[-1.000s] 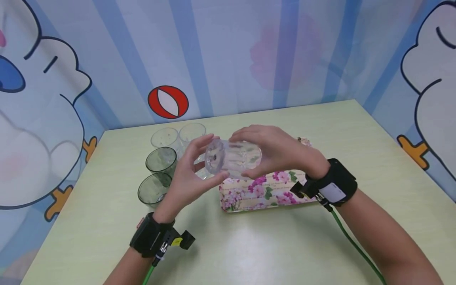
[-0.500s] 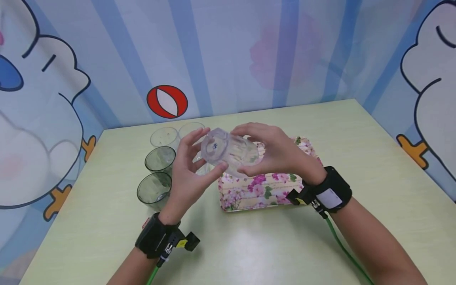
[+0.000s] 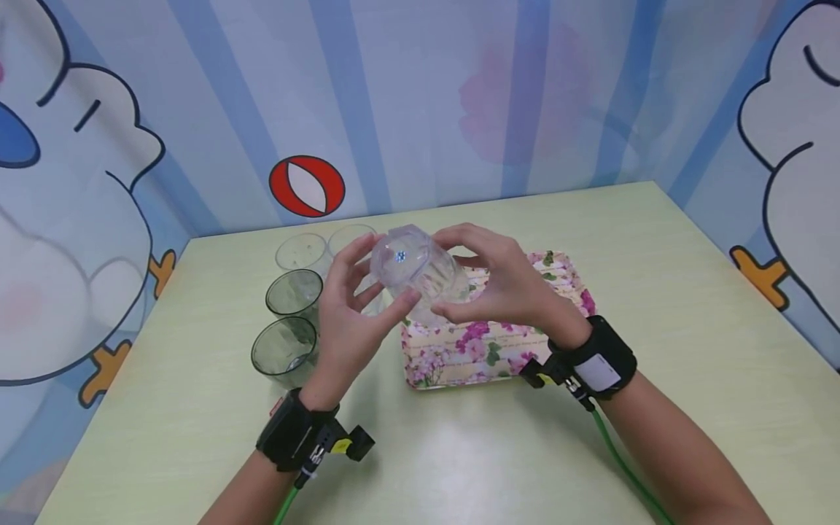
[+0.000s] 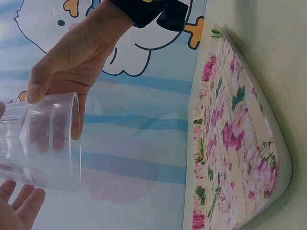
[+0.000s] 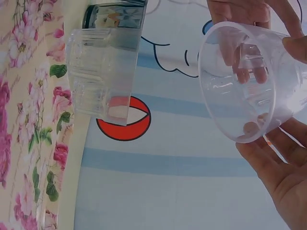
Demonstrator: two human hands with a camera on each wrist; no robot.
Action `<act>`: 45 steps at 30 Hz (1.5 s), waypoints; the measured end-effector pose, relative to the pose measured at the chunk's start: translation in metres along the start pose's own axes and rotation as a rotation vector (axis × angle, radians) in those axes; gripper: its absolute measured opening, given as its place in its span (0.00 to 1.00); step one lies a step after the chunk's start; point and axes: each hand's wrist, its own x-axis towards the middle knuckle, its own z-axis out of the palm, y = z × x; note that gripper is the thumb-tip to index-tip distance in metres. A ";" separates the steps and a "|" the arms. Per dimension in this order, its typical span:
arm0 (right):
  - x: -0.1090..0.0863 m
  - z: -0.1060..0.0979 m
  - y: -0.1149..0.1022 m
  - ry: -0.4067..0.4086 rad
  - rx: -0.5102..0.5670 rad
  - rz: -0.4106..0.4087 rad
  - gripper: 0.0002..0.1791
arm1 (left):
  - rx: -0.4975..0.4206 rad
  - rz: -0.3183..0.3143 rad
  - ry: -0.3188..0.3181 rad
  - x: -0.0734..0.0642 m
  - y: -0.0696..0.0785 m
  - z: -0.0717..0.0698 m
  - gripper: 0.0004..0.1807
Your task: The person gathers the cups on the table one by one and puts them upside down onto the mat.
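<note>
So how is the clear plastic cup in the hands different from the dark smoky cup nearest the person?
The clear plastic cup is colourless, tipped over and held in the air; the dark smoky cup is grey-green, upright and standing untouched on the table. Both are see-through and look empty.

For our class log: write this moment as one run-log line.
both hands grip clear cup | tilted above floral tray | four cups left

Bare forearms with a black camera band on each wrist

The right wrist band carries a white patch; the left wrist band has yellow-marked hardware; green cables trail from both.
</note>
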 end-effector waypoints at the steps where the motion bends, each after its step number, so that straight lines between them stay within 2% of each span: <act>1: 0.000 0.001 0.000 0.008 0.003 0.004 0.38 | -0.007 0.000 0.007 0.000 0.000 0.001 0.41; 8: -0.001 0.004 -0.002 0.050 0.011 0.043 0.38 | 0.000 -0.003 0.031 0.000 0.000 0.004 0.39; 13: -0.003 0.006 -0.003 0.054 0.026 0.093 0.39 | 0.055 0.013 0.037 -0.001 0.001 0.006 0.39; 20: -0.003 0.009 -0.005 0.043 -0.008 0.135 0.39 | 0.122 0.051 0.050 -0.001 0.002 0.007 0.38; 26: 0.000 0.004 -0.009 -0.051 -0.041 0.231 0.40 | 0.144 0.026 0.042 0.001 -0.001 0.007 0.37; 31: 0.004 -0.007 -0.013 -0.144 -0.057 0.280 0.36 | 0.157 0.014 0.042 0.005 -0.004 0.007 0.36; 36: 0.008 -0.013 -0.014 -0.155 -0.035 0.303 0.37 | 0.162 0.013 0.019 0.008 -0.012 0.009 0.35; 41: 0.011 -0.011 -0.009 -0.175 -0.012 0.349 0.40 | 0.168 0.030 -0.015 0.012 -0.024 0.013 0.34; 45: 0.012 -0.007 -0.003 -0.176 -0.015 0.399 0.39 | 0.169 0.046 -0.042 0.016 -0.035 0.018 0.35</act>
